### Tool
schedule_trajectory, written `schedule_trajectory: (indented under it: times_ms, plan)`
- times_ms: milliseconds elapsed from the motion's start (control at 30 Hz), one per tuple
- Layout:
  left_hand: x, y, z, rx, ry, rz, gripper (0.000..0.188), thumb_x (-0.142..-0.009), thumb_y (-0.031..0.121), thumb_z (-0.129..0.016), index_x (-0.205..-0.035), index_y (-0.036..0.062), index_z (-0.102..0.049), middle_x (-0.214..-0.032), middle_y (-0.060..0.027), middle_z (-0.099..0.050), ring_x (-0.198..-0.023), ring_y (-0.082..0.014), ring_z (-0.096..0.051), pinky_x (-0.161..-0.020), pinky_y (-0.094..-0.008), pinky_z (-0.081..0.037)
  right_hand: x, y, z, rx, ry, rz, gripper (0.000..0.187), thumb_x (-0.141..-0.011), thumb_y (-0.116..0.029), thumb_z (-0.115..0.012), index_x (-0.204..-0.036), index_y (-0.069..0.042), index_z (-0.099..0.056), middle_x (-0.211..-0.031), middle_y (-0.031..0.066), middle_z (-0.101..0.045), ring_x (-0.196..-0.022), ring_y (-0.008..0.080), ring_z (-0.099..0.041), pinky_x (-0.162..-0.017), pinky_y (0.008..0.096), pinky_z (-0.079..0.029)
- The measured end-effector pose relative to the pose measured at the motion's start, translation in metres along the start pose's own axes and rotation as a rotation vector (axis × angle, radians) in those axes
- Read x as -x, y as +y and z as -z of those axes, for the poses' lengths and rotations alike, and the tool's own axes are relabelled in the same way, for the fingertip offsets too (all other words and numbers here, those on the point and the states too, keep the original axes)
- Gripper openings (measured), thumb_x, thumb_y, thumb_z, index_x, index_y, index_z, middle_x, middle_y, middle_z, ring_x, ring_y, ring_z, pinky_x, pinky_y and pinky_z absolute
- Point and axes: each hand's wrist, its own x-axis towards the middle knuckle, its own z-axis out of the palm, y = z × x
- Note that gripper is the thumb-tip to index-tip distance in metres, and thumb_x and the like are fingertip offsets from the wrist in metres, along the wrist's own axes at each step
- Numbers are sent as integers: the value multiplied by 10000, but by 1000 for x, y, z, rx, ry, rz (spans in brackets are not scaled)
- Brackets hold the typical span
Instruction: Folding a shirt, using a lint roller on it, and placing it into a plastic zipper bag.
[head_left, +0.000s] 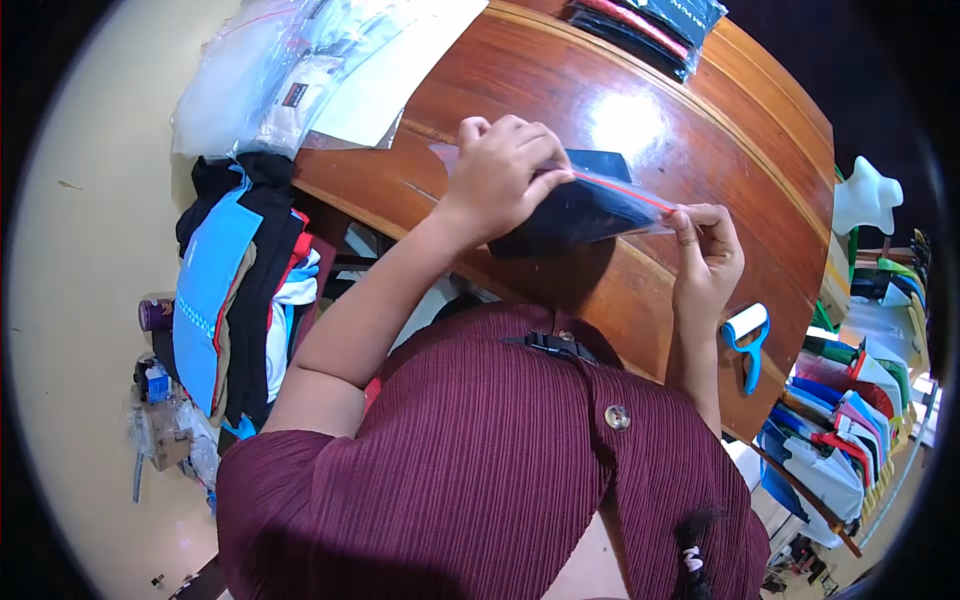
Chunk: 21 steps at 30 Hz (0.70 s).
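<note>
A clear zip bag with a red seal strip along its top edge is held up over the wooden table. Inside it lies a dark, flat, folded item, apparently cloth. My left hand pinches the strip near its left part, thumb and forefinger closed on it. At the strip's right end, my right hand grips the bag's corner between thumb and bent fingers. The bag's lower part tilts away toward the table, and its left end is partly hidden behind my left hand.
On the wooden table, a blue-handled lint roller lies at the right. Packed garments sit at the far edge, with plastic bags and white sheets far left. Folded clothes hang left; a clothes rack and white mannequin torso stand right.
</note>
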Motion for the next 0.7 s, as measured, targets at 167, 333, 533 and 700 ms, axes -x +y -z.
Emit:
schedule_trajectory:
  times_ms: [167, 333, 533, 700]
  plan:
    - [16, -17, -1, -73, -24, 43, 88, -875, 268, -681, -875, 190, -640, -925, 64, -642, -964, -148, -582, -863, -389, -301, 3, 4, 5, -13, 0, -57, 64, -962, -37, -615, -915, 7, -617, -863, 59, -657, -817, 101, -613, -782, 235, -486]
    - [25, -32, -1, -120, 0, 57, 124, -871, 303, -681, -870, 186, -640, -904, 69, -644, -944, -140, -581, -871, -404, -319, -2, 11, 11, -3, 22, -62, 74, -962, -54, -624, -913, 0, -614, -867, 54, -656, -810, 97, -611, -781, 234, -485]
    - [30, -51, -7, -199, -22, 60, 84, -884, 274, -669, -875, 196, -640, -918, 69, -640, -959, -142, -586, -858, -389, -301, -13, 24, 15, -14, 51, -91, 71, -960, -57, -627, -901, -21, -608, -844, 28, -639, -796, 87, -592, -758, 227, -473]
    - [35, -63, -13, -160, -105, 133, 93, -907, 270, -638, -894, 179, -639, -931, 57, -641, -971, -150, -582, -864, -403, -306, -38, 49, 20, -29, 7, -180, 113, -971, -99, -617, -883, -28, -607, -820, 1, -613, -761, 71, -562, -709, 211, -441]
